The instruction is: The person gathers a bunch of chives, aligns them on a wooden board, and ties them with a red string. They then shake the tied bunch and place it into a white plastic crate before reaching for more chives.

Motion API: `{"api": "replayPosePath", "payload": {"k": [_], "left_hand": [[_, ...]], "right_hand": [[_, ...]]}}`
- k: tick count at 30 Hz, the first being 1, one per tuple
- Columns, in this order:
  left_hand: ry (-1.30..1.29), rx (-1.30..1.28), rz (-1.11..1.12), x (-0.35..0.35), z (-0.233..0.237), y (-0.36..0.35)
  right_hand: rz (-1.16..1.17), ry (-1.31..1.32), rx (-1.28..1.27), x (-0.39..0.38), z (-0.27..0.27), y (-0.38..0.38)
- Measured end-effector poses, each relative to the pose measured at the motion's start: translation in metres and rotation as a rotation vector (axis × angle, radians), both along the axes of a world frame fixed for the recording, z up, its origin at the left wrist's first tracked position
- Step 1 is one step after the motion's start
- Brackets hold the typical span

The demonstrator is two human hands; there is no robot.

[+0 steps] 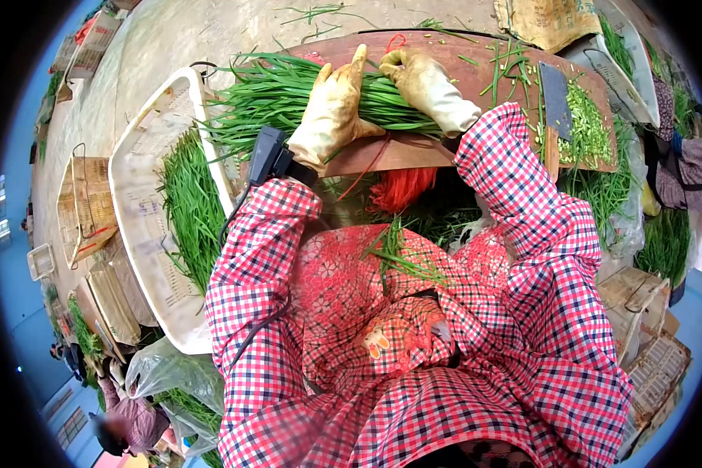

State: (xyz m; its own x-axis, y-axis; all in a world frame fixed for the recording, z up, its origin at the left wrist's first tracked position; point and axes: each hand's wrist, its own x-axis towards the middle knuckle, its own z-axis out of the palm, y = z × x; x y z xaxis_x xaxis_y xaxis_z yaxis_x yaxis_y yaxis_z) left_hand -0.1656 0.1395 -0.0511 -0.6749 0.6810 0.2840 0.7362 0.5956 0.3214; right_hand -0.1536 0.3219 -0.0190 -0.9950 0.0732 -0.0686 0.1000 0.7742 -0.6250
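Checked apron (pixel 351 312) below; chive bundle (pixel 273 93) being held at 12 o'clock.
Left hand (pixel 331 113) and right hand (pixel 425 82) are being curled over it on the chopping board (pixel 413 152); trimmings (pixel 589 129) at 2 o'clock look finished, tying seemingly left.

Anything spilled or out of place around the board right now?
Yes: a few loose stalks lie on the lap, off the board. Cut bits are strewn beside the cleaver. The bundle gripped by the left hand and right hand looks tidy.
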Motion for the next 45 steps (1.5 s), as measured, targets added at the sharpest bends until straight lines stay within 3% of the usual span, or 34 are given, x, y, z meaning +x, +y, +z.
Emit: {"api": "replayPosePath", "payload": {"k": [4, 8, 12, 15, 17, 19, 22, 24, 25, 26, 28, 29, 33, 36, 37, 39, 45], "left_hand": [[0.001, -0.033, 0.018, -0.002, -0.005, -0.001], [0.06, -0.157, -0.019, 0.0, 0.001, 0.001], [0.065, -0.155, -0.016, 0.001, 0.001, 0.001], [0.044, -0.158, -0.02, -0.001, -0.001, 0.001], [0.059, -0.141, -0.018, -0.001, -0.003, 0.001], [0.041, -0.149, -0.015, -0.002, -0.003, 0.003], [-0.01, -0.146, -0.032, -0.001, 0.004, 0.002], [-0.026, -0.144, -0.053, -0.003, 0.007, -0.001], [-0.03, -0.141, -0.067, -0.005, 0.007, -0.001], [-0.017, -0.124, -0.086, -0.008, 0.005, -0.002], [-0.003, -0.077, -0.096, -0.008, 0.004, -0.002], [0.008, -0.053, -0.104, -0.009, 0.005, -0.001], [-0.091, -0.109, -0.126, -0.016, 0.011, -0.002], [-0.191, -0.116, -0.122, -0.018, 0.018, 0.002], [-0.214, -0.123, -0.117, -0.017, 0.021, 0.003], [-0.093, -0.138, -0.057, -0.009, 0.014, 0.004], [0.053, -0.214, 0.026, -0.004, 0.001, 0.004]], "right_hand": [[-0.007, 0.217, -0.264, -0.005, -0.017, 0.012], [0.021, 0.162, -0.654, 0.008, -0.006, 0.027], [-0.066, 0.177, -0.742, 0.013, -0.015, 0.051], [-0.097, 0.182, -0.593, 0.024, 0.004, 0.086], [-0.245, 0.012, -0.314, 0.043, 0.034, 0.106], [-0.146, -0.108, 0.582, 0.054, 0.044, 0.132], [0.222, 0.368, 1.174, 0.091, 0.032, 0.155], [0.315, 0.369, 0.655, 0.108, 0.031, 0.107], [0.526, 0.538, 0.392, 0.116, 0.026, 0.078], [0.621, 0.585, 0.363, 0.116, 0.016, 0.05], [0.747, 0.497, 0.46, 0.116, -0.017, 0.011], [0.805, 0.27, 0.567, 0.11, -0.011, -0.014], [0.917, 0.41, 0.501, 0.093, -0.066, -0.014], [0.889, 0.319, 0.627, 0.103, -0.045, 0.004], [0.837, 0.18, 0.732, 0.109, -0.033, 0.009], [0.887, 0.401, 0.561, 0.11, -0.042, 0.033], [0.84, 0.461, 0.528, 0.115, -0.059, 0.033]]}}
